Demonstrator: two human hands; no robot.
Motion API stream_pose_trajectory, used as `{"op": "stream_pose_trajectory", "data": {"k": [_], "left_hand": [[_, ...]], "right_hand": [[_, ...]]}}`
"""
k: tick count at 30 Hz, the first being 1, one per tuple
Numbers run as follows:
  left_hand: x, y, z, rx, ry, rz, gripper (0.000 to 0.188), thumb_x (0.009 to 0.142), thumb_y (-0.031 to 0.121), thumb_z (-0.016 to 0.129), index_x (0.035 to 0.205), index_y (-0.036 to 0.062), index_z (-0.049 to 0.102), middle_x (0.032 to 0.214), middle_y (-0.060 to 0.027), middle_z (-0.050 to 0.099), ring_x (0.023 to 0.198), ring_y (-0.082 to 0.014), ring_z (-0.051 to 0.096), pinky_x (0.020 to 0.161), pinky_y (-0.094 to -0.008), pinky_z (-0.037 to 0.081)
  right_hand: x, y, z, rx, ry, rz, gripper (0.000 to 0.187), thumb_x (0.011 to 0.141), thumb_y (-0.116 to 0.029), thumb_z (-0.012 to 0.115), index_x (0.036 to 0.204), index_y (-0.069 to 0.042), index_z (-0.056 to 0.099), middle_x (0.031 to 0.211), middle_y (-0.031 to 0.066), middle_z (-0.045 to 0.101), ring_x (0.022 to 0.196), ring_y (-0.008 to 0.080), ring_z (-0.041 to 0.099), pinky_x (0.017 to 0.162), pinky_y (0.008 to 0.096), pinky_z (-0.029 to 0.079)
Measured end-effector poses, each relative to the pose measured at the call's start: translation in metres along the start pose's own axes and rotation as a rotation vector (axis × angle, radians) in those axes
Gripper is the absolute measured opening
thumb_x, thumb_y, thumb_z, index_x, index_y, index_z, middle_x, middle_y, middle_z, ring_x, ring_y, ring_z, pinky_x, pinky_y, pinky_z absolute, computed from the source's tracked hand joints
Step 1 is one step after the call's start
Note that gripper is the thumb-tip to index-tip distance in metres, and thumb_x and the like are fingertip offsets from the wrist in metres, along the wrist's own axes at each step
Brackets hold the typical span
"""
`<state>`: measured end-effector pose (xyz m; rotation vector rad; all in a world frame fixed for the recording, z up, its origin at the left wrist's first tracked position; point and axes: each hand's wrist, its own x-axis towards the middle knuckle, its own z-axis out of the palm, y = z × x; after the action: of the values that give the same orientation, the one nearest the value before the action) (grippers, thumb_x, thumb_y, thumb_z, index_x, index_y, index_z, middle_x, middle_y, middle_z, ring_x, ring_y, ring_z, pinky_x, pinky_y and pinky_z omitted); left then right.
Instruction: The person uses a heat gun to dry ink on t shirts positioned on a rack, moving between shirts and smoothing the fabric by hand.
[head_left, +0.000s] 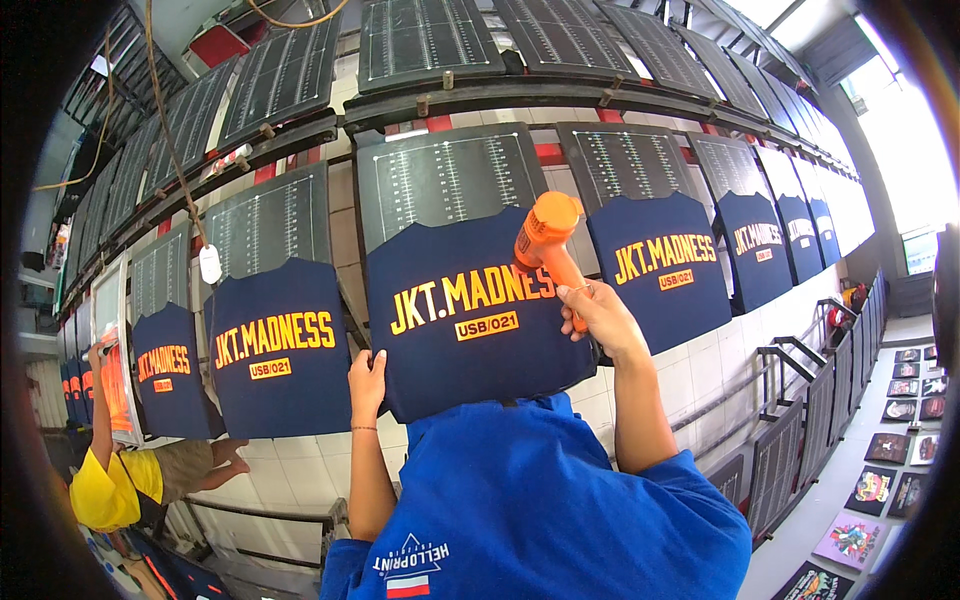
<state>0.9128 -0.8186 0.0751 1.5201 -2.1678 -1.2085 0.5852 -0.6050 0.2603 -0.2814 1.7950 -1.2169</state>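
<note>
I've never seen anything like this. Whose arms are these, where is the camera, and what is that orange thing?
There is no machine here: a person wears a wide-angle camera on the head, so straight edges look bent. Both arms rise from below, in blue sleeves. The right hand grips an orange heat gun, aimed at the yellow print on a navy shirt. The left hand rests on that shirt's lower left edge. The shirt is stretched over a dark board, one of a long row of boards carrying matching shirts. At the far left, another person in yellow reaches up to a board. Printed pieces lie on the floor at right.
</note>
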Motion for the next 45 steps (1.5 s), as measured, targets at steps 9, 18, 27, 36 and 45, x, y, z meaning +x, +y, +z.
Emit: {"op": "stream_pose_trajectory", "data": {"k": [9, 18, 27, 36, 45], "left_hand": [[-0.017, -0.009, -0.037, -0.072, -0.107, 0.026, 0.028, 0.088, 0.017, 0.069, 0.080, -0.0056, 0.055, 0.063, -0.0086, 0.048, 0.061, -0.0136, 0.043, 0.057, -0.0329, 0.040], [-0.013, -0.021, -0.042, -0.172, -0.021, -0.120, 0.028, 0.092, 0.018, 0.068, 0.079, -0.0056, 0.065, 0.062, -0.0005, 0.055, 0.053, -0.0065, 0.048, 0.036, -0.0250, 0.044], [-0.009, -0.028, -0.042, -0.239, -0.035, -0.110, 0.034, 0.098, 0.023, 0.061, 0.080, -0.0055, 0.063, 0.062, -0.0042, 0.056, 0.041, -0.0083, 0.050, 0.037, -0.0255, 0.041], [-0.009, -0.024, -0.041, -0.194, -0.001, -0.125, 0.034, 0.097, 0.021, 0.061, 0.077, -0.0065, 0.064, 0.055, -0.0013, 0.049, 0.040, -0.0083, 0.048, 0.037, -0.0263, 0.039], [-0.009, -0.029, -0.042, -0.214, -0.017, -0.129, 0.036, 0.099, 0.025, 0.058, 0.081, -0.0055, 0.064, 0.058, -0.0040, 0.052, 0.040, -0.0093, 0.049, 0.037, -0.0262, 0.040]], "right_hand": [[-0.026, 0.009, 0.000, -0.075, -0.002, 0.010, 0.030, 0.095, -0.031, 0.065, 0.100, -0.001, 0.059, 0.072, 0.0008, 0.058, 0.058, 0.0089, 0.061, 0.050, 0.0216, 0.049], [-0.039, 0.019, -0.009, -0.040, 0.001, 0.052, 0.030, 0.094, -0.028, 0.066, 0.102, -0.001, 0.059, 0.073, 0.0001, 0.058, 0.058, 0.0088, 0.060, 0.051, 0.0225, 0.049], [-0.048, 0.028, -0.008, -0.003, 0.003, 0.033, 0.030, 0.095, -0.029, 0.066, 0.102, -0.001, 0.059, 0.073, 0.0002, 0.058, 0.060, 0.0089, 0.061, 0.051, 0.0225, 0.050], [-0.030, 0.014, 0.010, -0.088, -0.035, 0.013, 0.033, 0.096, -0.029, 0.064, 0.105, 0.001, 0.058, 0.074, 0.0019, 0.059, 0.060, 0.0099, 0.062, 0.051, 0.0222, 0.049], [0.003, 0.005, 0.011, -0.064, -0.019, -0.050, 0.030, 0.096, -0.029, 0.062, 0.104, 0.000, 0.059, 0.073, 0.0008, 0.057, 0.060, 0.0091, 0.060, 0.052, 0.0228, 0.049]]}}
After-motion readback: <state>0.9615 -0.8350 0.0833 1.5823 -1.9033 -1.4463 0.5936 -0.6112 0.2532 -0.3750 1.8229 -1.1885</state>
